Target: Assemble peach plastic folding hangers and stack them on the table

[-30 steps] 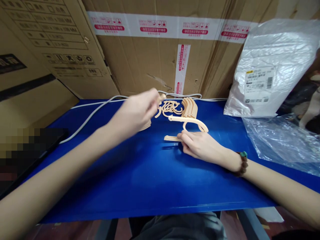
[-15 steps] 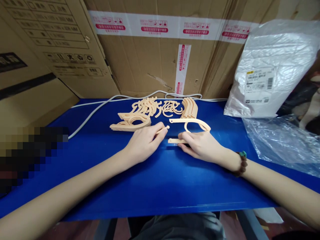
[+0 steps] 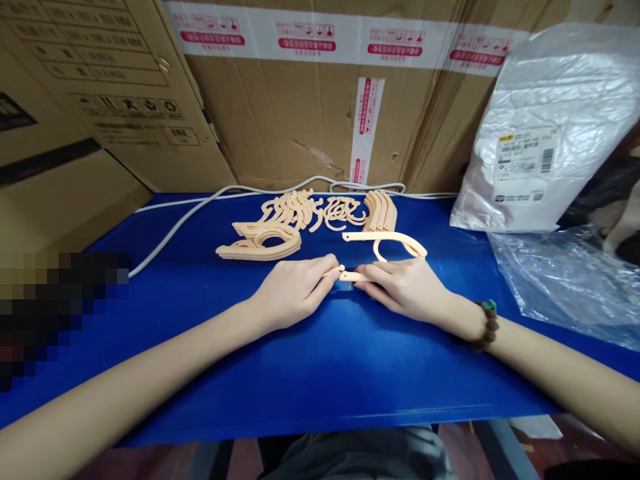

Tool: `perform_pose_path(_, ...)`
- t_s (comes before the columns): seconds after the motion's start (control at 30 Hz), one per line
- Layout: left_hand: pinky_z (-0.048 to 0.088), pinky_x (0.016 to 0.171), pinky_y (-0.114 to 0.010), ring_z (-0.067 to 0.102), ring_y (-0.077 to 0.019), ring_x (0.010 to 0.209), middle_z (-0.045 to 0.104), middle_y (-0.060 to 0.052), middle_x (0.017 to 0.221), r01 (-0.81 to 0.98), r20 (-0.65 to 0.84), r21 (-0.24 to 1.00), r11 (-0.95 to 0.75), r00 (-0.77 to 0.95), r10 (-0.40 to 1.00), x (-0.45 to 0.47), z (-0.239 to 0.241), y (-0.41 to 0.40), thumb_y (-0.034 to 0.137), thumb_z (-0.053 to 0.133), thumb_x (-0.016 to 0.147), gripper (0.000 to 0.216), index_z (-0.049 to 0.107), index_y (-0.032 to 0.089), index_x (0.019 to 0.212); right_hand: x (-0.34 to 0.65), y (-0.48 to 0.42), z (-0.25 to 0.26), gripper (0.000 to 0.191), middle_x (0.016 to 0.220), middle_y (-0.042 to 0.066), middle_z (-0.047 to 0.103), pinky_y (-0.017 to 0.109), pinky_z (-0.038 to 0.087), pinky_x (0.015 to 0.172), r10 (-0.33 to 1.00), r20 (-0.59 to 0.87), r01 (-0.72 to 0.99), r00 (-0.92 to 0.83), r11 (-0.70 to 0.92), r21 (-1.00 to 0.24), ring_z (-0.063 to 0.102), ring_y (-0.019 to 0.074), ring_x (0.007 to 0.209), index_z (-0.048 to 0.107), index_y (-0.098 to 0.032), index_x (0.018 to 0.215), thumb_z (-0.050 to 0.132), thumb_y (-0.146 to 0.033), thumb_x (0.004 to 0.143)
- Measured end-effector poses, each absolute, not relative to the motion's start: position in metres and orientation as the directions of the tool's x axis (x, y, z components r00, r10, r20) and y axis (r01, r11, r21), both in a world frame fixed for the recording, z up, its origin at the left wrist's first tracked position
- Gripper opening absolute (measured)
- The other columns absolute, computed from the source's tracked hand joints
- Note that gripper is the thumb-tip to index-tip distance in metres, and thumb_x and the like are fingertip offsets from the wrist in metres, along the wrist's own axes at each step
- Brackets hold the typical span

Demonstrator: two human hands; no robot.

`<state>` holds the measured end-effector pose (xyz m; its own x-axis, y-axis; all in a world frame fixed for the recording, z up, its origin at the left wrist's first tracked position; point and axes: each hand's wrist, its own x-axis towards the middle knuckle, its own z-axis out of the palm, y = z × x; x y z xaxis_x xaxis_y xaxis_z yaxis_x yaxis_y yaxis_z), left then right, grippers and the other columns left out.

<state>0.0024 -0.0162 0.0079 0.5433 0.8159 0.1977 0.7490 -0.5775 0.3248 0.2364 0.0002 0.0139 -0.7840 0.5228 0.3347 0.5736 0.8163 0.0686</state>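
My left hand (image 3: 295, 292) is closed in a pinch on a small cream plastic hook (image 3: 341, 269), mostly hidden by the fingers. Its knobbed end meets, or nearly meets, the holed end of a cream folding-hanger arm (image 3: 352, 277). That arm is pinched by my right hand (image 3: 407, 285), palm down and closed. Just beyond the right fingers, a second curved hanger arm (image 3: 383, 236) points left, with a curved piece below it; whether these join the held arm is hidden. A stack of folded hanger pieces (image 3: 257, 251) lies beyond my left hand.
Behind are a pile of loose hooks (image 3: 293, 208), more curved pieces (image 3: 341, 212) and stacked hanger arms (image 3: 383, 210) on the blue table (image 3: 320, 373). A white cable (image 3: 175, 230) runs along the back. Cardboard boxes (image 3: 290, 120) wall the rear; a white parcel bag (image 3: 525, 153) stands right.
My hands have come together: the hook in my left hand has moved slightly right and down to the end of the held hanger arm. The view has shifted slightly.
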Motion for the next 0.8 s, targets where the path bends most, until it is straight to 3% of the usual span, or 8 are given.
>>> perform_pose_path(0.13, 0.038, 0.061, -0.026, 0.064, -0.0177, 0.074, 0.066, 0.002, 0.083, 0.738, 0.183, 0.348, -0.578, 0.552, 0.814, 0.0015, 0.0094, -0.017, 0.037, 0.025, 0.104, 0.032, 0.05, 0.022, 0.091, 0.2374, 0.0015, 0.0129, 0.034, 0.077, 0.002, 0.071, 0.027, 0.03, 0.053, 0.514, 0.352, 0.572, -0.783, 0.816, 0.081, 0.064, 0.0114, 0.064, 0.065, -0.016, 0.097, 0.039, -0.037, 0.102)
perform_pose_path(0.27, 0.038, 0.059, -0.026, 0.065, -0.0181, 0.071, 0.066, 0.001, 0.081, 0.727, 0.176, 0.287, -0.624, 0.6, 0.78, 0.0019, 0.0112, -0.0169, 0.036, 0.026, 0.104, 0.03, 0.049, 0.021, 0.091, 0.2383, 0.0014, 0.0125, 0.034, 0.079, 0.002, 0.072, 0.027, 0.032, 0.055, 0.494, 0.373, 0.562, -0.785, 0.822, 0.093, 0.065, 0.012, 0.066, 0.066, -0.016, 0.098, 0.039, -0.036, 0.102)
perform_pose_path(0.43, 0.032, 0.05, -0.026, 0.065, -0.0188, 0.062, 0.066, 0.0, 0.074, 0.723, 0.208, 0.035, -0.689, 0.669, 0.713, 0.0008, 0.0084, -0.0148, 0.039, 0.038, 0.102, 0.026, 0.048, 0.019, 0.089, 0.2372, 0.0, 0.0127, 0.037, 0.082, 0.003, 0.073, 0.026, 0.033, 0.056, 0.508, 0.339, 0.559, -0.792, 0.826, 0.07, 0.066, 0.0121, 0.068, 0.065, -0.016, 0.101, 0.035, -0.037, 0.103)
perform_pose_path(0.57, 0.03, 0.046, -0.026, 0.065, -0.0175, 0.059, 0.063, -0.002, 0.07, 0.683, 0.307, -0.212, -0.699, 0.725, 0.616, -0.0006, 0.0044, -0.0134, 0.032, 0.03, 0.104, 0.03, 0.047, 0.017, 0.085, 0.2367, 0.0003, 0.0133, 0.04, 0.078, 0.002, 0.072, 0.026, 0.03, 0.053, 0.519, 0.315, 0.561, -0.795, 0.826, 0.054, 0.064, 0.0114, 0.064, 0.065, -0.016, 0.1, 0.032, -0.039, 0.104)
perform_pose_path(0.8, 0.028, 0.044, -0.027, 0.057, -0.0164, 0.05, 0.056, -0.001, 0.064, 0.622, 0.378, -0.404, -0.671, 0.782, 0.496, -0.0002, 0.0052, -0.0151, 0.029, 0.03, 0.104, 0.032, 0.046, 0.017, 0.079, 0.2386, 0.0018, 0.0129, 0.047, 0.072, 0.004, 0.07, 0.026, 0.026, 0.051, 0.532, 0.288, 0.557, -0.796, 0.83, 0.005, 0.058, 0.0119, 0.057, 0.065, -0.015, 0.1, 0.027, -0.042, 0.104)
